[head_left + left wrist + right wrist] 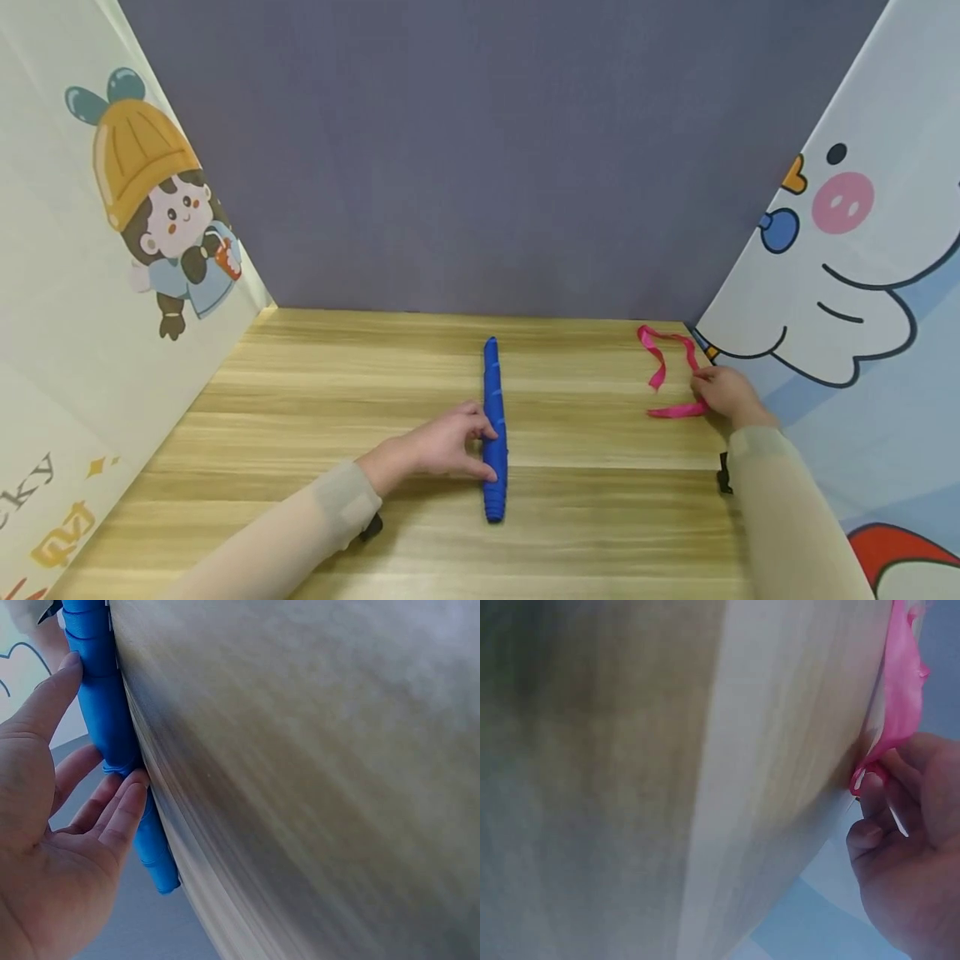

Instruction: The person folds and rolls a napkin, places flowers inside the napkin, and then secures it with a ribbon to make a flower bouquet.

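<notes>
A long, narrow blue roll (493,417), wound in overlapping turns, lies lengthwise on the wooden table. My left hand (450,442) touches its left side, thumb near the closer end and fingers farther up, spread apart along it. In the left wrist view the thumb and fingertips (135,784) rest against the blue wrapping. At the table's right edge my right hand (727,393) pinches a bright pink ribbon (678,411). One stretch of ribbon loops away toward the back; another end lies to the left. In the right wrist view the ribbon (904,697) runs up from between thumb and fingers.
The wooden table (337,367) ends at a grey-purple back panel (480,167). White side panels with cartoon prints stand at left (45,250) and right (840,317). The right panel is close beside my right hand and sleeve.
</notes>
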### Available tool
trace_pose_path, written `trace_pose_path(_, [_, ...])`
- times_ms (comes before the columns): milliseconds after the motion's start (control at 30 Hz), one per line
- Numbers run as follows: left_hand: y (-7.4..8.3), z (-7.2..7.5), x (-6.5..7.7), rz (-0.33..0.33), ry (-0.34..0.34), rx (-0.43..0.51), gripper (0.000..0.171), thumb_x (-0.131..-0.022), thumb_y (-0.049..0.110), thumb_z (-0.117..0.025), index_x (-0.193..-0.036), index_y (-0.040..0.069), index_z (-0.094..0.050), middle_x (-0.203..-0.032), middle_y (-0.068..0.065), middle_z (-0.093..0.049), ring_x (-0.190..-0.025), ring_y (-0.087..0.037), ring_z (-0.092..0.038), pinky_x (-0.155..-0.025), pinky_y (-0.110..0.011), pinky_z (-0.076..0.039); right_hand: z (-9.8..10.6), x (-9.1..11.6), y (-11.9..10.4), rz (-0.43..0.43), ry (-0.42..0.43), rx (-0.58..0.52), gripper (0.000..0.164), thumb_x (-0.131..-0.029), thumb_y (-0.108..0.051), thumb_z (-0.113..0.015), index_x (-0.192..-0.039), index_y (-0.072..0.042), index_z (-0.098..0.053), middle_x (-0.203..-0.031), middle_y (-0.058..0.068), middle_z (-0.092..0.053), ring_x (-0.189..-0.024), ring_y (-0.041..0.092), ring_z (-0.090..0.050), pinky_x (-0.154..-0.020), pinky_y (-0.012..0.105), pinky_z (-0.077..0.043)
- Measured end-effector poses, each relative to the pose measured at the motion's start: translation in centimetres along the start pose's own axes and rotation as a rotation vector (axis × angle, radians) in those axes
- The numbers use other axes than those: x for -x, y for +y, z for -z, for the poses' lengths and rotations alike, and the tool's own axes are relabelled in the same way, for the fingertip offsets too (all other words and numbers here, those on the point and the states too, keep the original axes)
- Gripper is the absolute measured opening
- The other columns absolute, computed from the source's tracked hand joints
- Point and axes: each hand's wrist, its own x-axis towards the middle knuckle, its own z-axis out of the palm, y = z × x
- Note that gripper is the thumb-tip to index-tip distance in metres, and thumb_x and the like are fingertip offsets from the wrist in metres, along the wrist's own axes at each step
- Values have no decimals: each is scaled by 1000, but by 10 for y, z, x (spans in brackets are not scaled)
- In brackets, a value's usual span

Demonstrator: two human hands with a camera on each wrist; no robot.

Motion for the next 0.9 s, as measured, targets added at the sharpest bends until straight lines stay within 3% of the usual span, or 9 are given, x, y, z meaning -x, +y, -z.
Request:
trace_pose_path(133, [0, 1, -1, -6, 5, 0, 55, -84, 38, -98, -124, 8, -76, -123, 1, -61, -113, -19, -64, -104, -33, -56, 0, 3, -4, -20, 29, -27, 42, -111, -19, -56, -129, 16, -67, -128, 42, -68, -122, 62, -62, -107, 72, -48])
trace_pose_path(300, [2, 1, 0, -18, 12, -3, 54, -83, 37, -99, -123, 7, -77, -122, 0, -61, -112, -19, -64, -102, -31, -56, 1, 8, -19, -4, 90, -92, 38, -110, -19, -62, -129, 13, -70, -120, 37, -73, -109, 53, -67, -97, 66, -53])
trace_pose_path(533, [2, 1, 0, -10, 11, -8, 54, -83, 38, -99, -123, 8, -77, -122, 0, -62, -112, -19, -64, -103, -32, -56, 3, 14, -51, 41, 137, -115, 30, -110, -20, -67, -128, 2, -76, -118, 28, -76, -99, 38, -68, -82, 44, -54])
trace_pose_path(700, [2, 1, 0, -5, 5, -4, 55, -84, 39, -98, -124, 8, -77, -122, 1, -61, -113, -18, -64, -104, -33, -56, 1, 21, -71, 69, 144, -177, 36, -109, -19, -69, -139, 2, -70, -117, 25, -77, -97, 34, -72, -72, 31, -54])
trace_pose_path(900, [1, 0, 0, -6, 6, -5, 56, -84, 40, -98, -124, 8, -77, -123, 2, -61, -113, -17, -64, -104, -32, -57, -6, 28, -92, 87, 139, -239, 34, -111, -26, -68, -135, -3, -75, -110, 19, -80, -81, 11, -64, -66, 25, -50])
